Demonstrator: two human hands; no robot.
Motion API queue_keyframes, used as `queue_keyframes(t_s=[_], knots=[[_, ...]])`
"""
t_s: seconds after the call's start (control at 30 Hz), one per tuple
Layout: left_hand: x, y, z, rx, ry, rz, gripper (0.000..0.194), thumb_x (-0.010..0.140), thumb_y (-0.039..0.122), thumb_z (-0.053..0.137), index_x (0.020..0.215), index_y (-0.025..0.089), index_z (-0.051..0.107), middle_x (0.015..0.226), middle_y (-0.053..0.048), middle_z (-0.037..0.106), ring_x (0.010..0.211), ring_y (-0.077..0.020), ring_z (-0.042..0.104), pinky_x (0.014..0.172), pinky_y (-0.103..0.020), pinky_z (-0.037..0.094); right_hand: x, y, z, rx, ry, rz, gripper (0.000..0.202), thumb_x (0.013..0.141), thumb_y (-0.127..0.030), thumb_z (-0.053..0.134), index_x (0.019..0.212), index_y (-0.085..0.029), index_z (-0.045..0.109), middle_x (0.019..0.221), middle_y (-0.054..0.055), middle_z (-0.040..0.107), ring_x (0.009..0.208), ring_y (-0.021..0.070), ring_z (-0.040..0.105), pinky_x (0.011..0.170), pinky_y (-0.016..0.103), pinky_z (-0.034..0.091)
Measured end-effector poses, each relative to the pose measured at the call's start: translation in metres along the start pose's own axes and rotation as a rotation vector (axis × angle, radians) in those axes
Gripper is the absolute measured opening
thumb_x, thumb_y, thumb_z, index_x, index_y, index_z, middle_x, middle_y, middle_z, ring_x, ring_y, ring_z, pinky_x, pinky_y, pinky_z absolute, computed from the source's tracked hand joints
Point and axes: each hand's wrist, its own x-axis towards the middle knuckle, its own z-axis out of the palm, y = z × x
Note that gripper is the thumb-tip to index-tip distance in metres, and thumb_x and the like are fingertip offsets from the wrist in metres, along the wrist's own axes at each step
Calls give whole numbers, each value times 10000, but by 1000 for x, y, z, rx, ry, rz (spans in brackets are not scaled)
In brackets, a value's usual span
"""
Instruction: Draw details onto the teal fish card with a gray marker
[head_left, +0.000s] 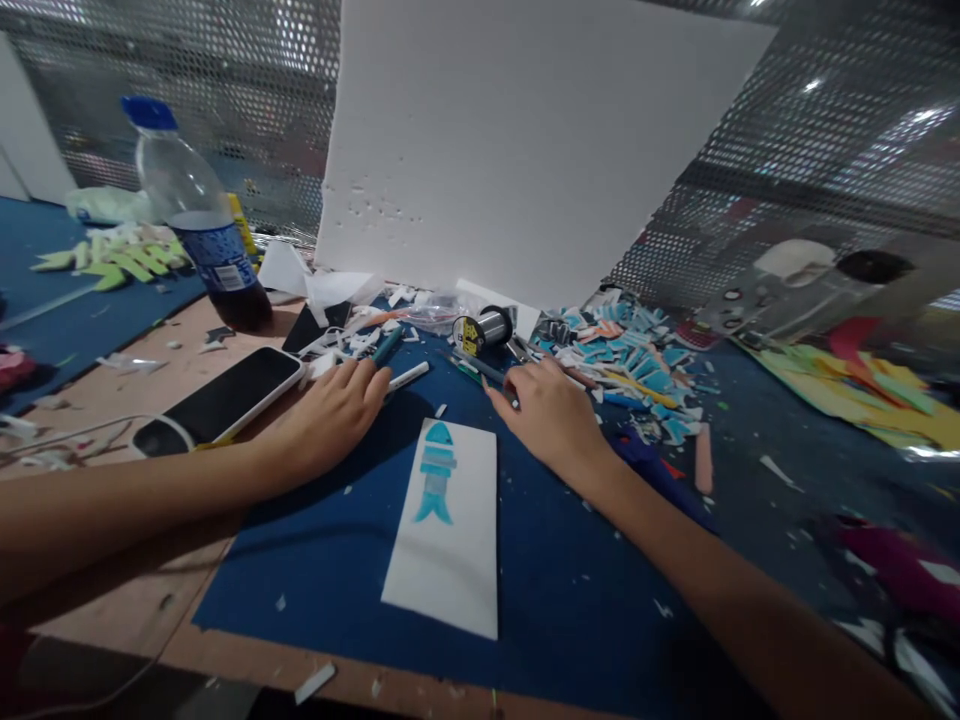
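both forearms reach in over the white card with a blue fish (444,520), long axis pointing away. left hand (330,415) lies flat, open, fingertips beside a white marker (407,377); right hand (551,412), open, touches pens (480,368).

Matt blue mat (570,600); white paper card (457,540); rough foam board (525,140); clear glossy plastic bottle (196,215); perforated shiny metal screen (840,130).

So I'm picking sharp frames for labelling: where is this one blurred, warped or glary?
Head view: the fish card and both hands are sharp; the jars at right smear into blur; the bottle leans from wide-angle warping; the mesh wall carries bright glints.
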Motion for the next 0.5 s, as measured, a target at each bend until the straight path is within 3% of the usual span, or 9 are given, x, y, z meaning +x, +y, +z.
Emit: queue_keyframes(t_s=[0.1,0.2,0.3,0.4,0.5], knots=[[-3,1,-3,-47,54,-25,267,1019,279,673,1252,154,635,1212,-88,665,1052,-244,684,897,-447,602,-12,-15,-10,-29,-70,84,290,1019,-254,533,1024,-43,732,854,220,748,897,351,729,658,366,514],[-5,9,-10,-163,97,51,250,1026,181,582,1269,123,578,1261,-153,648,1162,-307,656,972,-524,567,-25,-26,-18,-31,-169,93,220,985,-212,579,981,-51,729,847,214,746,786,319,743,593,340,503],[-10,20,-16,-355,86,240,365,975,88,450,1339,111,445,1365,-234,613,1323,-318,596,1059,-502,543,-36,-35,-27,-24,-237,71,222,996,-191,560,981,-55,735,930,243,751,864,335,757,640,350,536],[-14,27,-15,-512,26,355,571,907,111,442,1457,102,291,1495,-267,530,1464,-316,492,1098,-479,537,-45,-43,-35,3,-304,24,255,1009,-147,509,965,-59,744,922,236,755,925,336,761,727,363,564],[-17,29,-13,-600,-36,363,696,877,199,495,1509,79,230,1497,-278,519,1461,-365,487,1094,-532,533,-49,-50,-40,69,-373,15,365,1070,-299,466,991,-65,736,950,221,751,970,341,758,815,389,583]])
